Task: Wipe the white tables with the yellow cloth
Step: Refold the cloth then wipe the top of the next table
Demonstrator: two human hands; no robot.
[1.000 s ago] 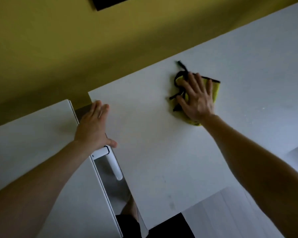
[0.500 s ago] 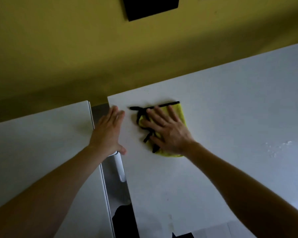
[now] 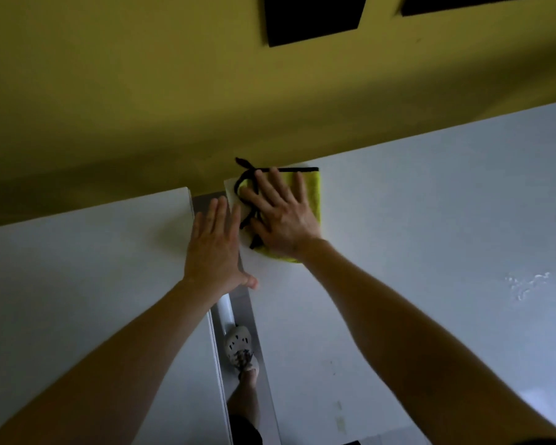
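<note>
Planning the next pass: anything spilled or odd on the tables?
Yes: a whitish splatter sits on the right table, right of the yellow cloth under the right hand; it stands out against the plain surface.

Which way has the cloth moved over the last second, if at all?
Yes. The cloth under the right hand has slid left along the table to its far left corner.

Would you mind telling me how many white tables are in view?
2. The left table fills the lower left; the right table has the right hand pressing the cloth on it. Others may sit outside the frame.
</note>
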